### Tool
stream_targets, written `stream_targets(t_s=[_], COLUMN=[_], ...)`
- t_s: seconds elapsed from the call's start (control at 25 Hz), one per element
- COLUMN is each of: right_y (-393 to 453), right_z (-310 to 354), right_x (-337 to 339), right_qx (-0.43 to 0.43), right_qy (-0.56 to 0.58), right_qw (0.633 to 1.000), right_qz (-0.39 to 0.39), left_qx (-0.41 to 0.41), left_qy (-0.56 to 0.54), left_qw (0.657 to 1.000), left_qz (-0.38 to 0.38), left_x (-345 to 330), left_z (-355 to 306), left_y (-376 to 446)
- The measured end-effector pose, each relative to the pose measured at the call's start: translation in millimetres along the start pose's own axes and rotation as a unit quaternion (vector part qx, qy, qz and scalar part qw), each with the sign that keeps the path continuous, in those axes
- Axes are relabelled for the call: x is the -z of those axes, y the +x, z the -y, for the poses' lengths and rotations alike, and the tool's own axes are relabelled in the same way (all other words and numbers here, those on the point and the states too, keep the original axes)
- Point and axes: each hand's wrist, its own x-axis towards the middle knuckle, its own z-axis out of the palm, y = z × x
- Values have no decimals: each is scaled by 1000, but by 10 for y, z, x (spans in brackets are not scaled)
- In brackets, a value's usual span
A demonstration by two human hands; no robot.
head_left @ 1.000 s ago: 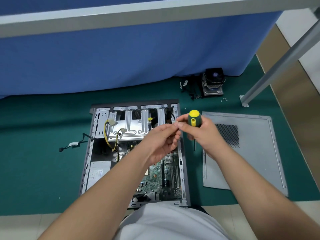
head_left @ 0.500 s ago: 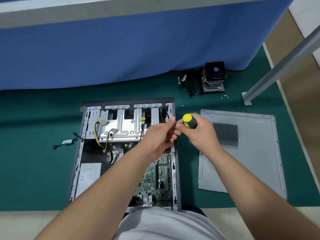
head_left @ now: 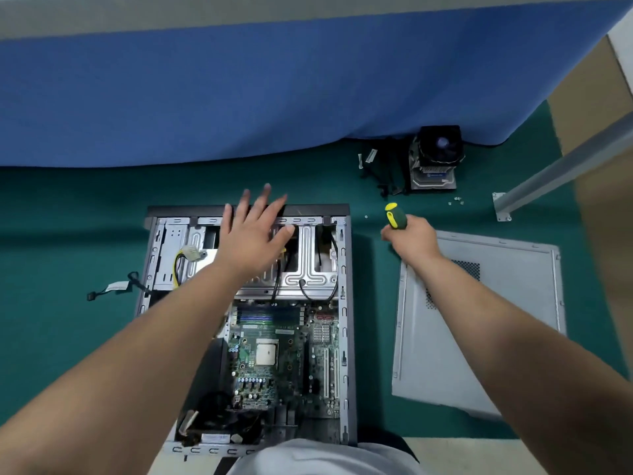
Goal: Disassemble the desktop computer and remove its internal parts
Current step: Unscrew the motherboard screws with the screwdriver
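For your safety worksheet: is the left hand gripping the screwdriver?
No, the right hand grips the screwdriver; the left hand is spread open over the computer case.

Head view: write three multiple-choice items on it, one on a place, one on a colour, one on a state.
1. Where does the removed side panel lie?
A. right of the computer case
B. left of it
C. on top of it

2. What colours is the screwdriver handle?
A. red and black
B. yellow and green
C. plain blue

3. How is the left hand?
A. gripping a cable
B. clenched
C. open, fingers spread

Answers: 1 A, the panel lies flat on the green mat right of the case; 2 B, the handle shows above the right hand; 3 C, it reaches over the drive cage.
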Motion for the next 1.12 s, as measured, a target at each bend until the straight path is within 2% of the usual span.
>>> stream_targets(t_s=[0.24, 0.52, 0.76, 0.92, 1.12], right_y=[581, 819, 792, 546, -227], right_z=[181, 147, 165, 201, 313], right_x=[-256, -445, -399, -231, -27], right_qx=[-43, -71, -72, -63, -39], right_qy=[-88, -81, -86, 2, 179], right_qw=[995, 994, 994, 998, 981], right_qz=[4, -21, -11, -12, 65], left_qx=[-15, -18, -17, -12, -15], left_qy=[28, 27, 35, 41, 21], left_qw=[998, 997, 997, 998, 1000], left_qz=[-60, -74, -67, -53, 5], left_x=[-229, -297, -303, -295, -201], left_z=[99, 128, 138, 132, 134], left_y=[41, 57, 72, 92, 104])
